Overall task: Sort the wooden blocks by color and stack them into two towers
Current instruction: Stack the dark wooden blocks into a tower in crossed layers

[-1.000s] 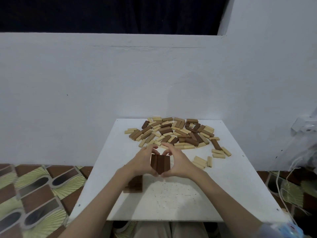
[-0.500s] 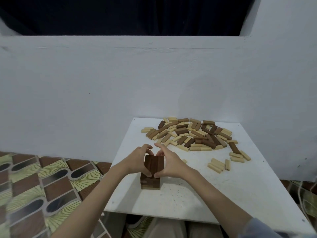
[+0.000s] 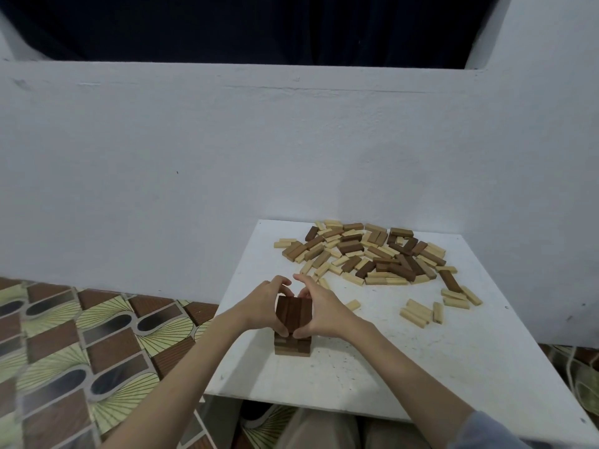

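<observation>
A short tower of dark brown blocks [image 3: 292, 346] stands near the left front of the white table [image 3: 405, 367]. Its top layer of three dark blocks [image 3: 293, 314] lies side by side between my hands. My left hand [image 3: 267, 304] grips that layer from the left and my right hand [image 3: 319, 307] grips it from the right, thumbs at the near edge and fingers curled over the far edge. A mixed pile of dark and light blocks [image 3: 372, 254] lies at the back of the table.
Several loose light blocks [image 3: 419, 312] lie right of the tower, and one light block [image 3: 352, 305] sits just beside my right hand. A white wall runs behind the table. Patterned floor tiles [image 3: 81, 351] lie to the left. My knees show below the front edge.
Both hands carried the three dark blocks left from the table's middle and lowered them onto the dark tower. The camera has turned left.
</observation>
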The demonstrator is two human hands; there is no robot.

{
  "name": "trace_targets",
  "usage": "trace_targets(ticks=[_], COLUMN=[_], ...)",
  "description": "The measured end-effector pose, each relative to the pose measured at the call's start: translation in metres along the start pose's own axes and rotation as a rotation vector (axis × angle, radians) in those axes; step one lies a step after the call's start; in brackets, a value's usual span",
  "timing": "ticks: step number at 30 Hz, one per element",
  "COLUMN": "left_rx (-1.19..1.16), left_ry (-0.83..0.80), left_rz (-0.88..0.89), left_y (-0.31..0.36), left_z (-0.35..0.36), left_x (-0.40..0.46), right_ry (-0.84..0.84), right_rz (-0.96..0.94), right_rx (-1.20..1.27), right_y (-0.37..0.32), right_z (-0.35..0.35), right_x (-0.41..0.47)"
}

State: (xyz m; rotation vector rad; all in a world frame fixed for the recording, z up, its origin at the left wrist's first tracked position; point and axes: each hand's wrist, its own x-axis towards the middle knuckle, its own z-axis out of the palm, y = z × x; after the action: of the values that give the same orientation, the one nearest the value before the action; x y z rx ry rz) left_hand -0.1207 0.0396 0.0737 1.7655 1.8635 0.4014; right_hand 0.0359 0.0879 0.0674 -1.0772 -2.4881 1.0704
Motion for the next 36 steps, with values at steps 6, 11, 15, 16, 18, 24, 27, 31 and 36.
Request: trace_targets(ticks=[6,11,15,16,18,24,27,31,36], left_rx=[0.004,-0.002,-0.021,-0.026,-0.039,-0.231,-0.424,-0.727,-0.810], left_ry=[-0.014,-0.023,-0.030,-0.030,-0.033,-0.040,0.037,-0.116,-0.207], left_rz=[-0.011,-0.020,-0.025,-0.024,-0.022,-0.107,-0.291,-0.537,-0.585], left_y=[-0.002,-0.003,-0.006,-0.006,-0.007,-0.009,-0.005,-0.005,0.005], left_z=[0.003,0.005,0.006,0.006,0.005,-0.015,-0.022,-0.024,-0.019], left_x=[0.001,0.001,0.002,0.002,0.001,-0.002,-0.004,-0.007,-0.010], right_ry=[-0.013,-0.025,-0.033,-0.039,-0.050,-0.035,0.013,-0.037,-0.154], right_rz=[0.024,0.029,0.050,0.059,0.078,0.147,0.264,0.524,0.635], right_rx=[-0.009,-0.022,-0.020,-0.022,-0.017,0.101,0.238,0.557,0.904], right_y=[0.001,0.000,0.000,0.000,0.001,-0.001,0.000,-0.006,-0.019], right_z=[0.003,0.002,0.002,0.002,0.001,-0.021,-0.026,-0.024,-0.018], right_x=[0.000,-0.001,-0.001,-0.001,-0.001,-0.004,-0.005,-0.009,-0.017])
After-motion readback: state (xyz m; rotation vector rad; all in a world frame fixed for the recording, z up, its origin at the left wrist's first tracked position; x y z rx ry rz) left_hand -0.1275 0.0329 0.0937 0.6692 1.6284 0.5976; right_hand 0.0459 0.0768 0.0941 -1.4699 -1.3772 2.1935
